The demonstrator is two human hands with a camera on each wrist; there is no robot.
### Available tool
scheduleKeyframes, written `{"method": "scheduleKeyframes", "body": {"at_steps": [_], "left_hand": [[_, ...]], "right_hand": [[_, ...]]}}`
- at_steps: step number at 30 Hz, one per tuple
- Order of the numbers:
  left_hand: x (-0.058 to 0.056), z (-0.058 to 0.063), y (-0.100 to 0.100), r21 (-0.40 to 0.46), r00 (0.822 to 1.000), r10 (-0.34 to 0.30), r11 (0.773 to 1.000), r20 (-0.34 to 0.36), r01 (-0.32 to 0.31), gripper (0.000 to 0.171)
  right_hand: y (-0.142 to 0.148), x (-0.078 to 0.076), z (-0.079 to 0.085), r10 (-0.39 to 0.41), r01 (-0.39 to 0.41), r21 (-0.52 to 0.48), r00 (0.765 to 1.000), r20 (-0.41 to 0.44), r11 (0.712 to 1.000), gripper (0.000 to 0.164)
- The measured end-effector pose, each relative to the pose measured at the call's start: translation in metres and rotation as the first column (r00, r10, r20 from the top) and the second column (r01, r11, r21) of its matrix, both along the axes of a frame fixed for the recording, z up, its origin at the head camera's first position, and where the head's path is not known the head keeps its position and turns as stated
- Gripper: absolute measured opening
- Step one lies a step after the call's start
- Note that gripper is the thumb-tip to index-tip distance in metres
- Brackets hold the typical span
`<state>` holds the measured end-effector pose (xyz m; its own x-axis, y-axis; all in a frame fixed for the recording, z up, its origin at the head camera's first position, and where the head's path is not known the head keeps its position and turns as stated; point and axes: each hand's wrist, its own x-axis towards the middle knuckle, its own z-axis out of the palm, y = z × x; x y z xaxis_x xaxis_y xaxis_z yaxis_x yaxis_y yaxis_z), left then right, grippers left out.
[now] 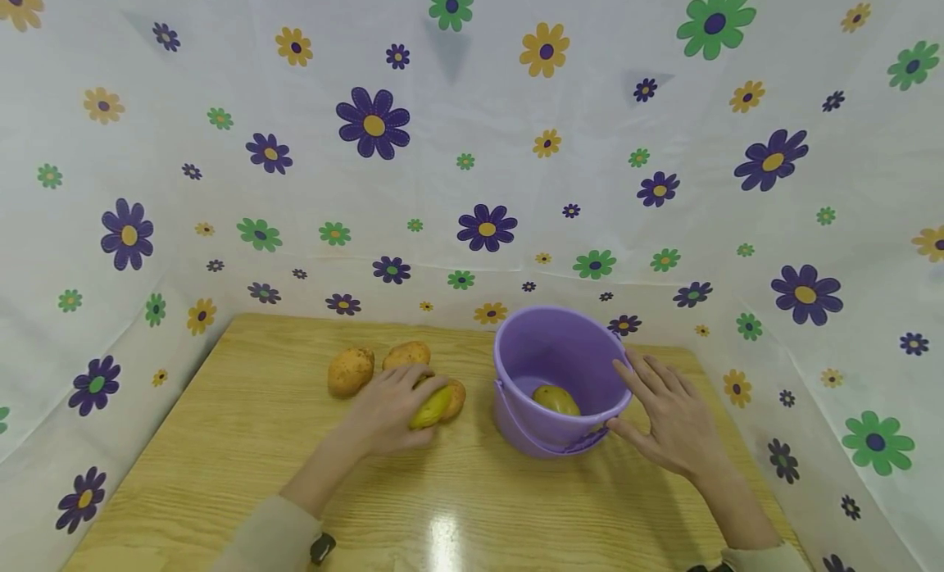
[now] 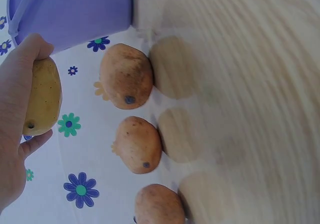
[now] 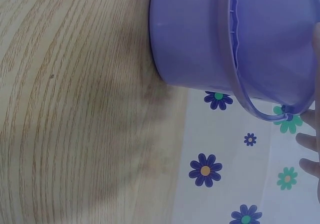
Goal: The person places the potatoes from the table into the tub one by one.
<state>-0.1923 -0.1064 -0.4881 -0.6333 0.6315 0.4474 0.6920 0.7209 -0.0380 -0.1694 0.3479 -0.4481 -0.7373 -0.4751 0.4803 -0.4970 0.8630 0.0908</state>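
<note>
While between hands (image 1: 391, 410) (image 1: 671, 420), purple bucket (image 1: 560, 347)

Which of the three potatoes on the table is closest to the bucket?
The rightmost potato in the head view, partly behind the yellowish thing in the left hand. The middle potato and leftmost potato lie farther from the bucket.

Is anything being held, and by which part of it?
The left hand grips a yellow fruit around its body between thumb and fingers. The right hand touches the rim of the purple bucket.

Pale beige sleeves (image 1: 271, 533) end short of bare hands (image 1: 389, 410), with small black pieces (image 1: 322, 547) at the cuffs.
</note>
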Motion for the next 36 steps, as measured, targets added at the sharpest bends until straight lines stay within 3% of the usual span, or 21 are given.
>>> {"method": "scheduleKeyframes", "body": {"at_steps": [10,21,30,36], "left_hand": [[-0.004,0.015,0.014,0.049,0.998,-0.009,0.999,-0.069,0.012,0.071],[-0.008,0.03,0.024,0.071,0.997,-0.023,0.997,-0.075,0.029,0.068],[-0.013,0.042,0.035,0.103,0.99,-0.043,0.993,-0.134,0.057,0.066],[-0.014,0.051,0.041,0.095,0.992,-0.057,0.993,-0.116,0.069,0.07]], "right_hand": [[0.0,0.0,0.002,-0.003,0.003,0.007,1.0,0.002,1.0,0.085],[-0.001,0.001,0.002,-0.002,0.002,0.01,1.0,0.004,1.0,0.085],[-0.002,0.001,0.002,0.006,-0.006,-0.004,1.0,-0.008,1.0,0.085],[-0.002,0.002,0.003,0.006,-0.006,-0.005,1.0,0.001,1.0,0.085]]}}
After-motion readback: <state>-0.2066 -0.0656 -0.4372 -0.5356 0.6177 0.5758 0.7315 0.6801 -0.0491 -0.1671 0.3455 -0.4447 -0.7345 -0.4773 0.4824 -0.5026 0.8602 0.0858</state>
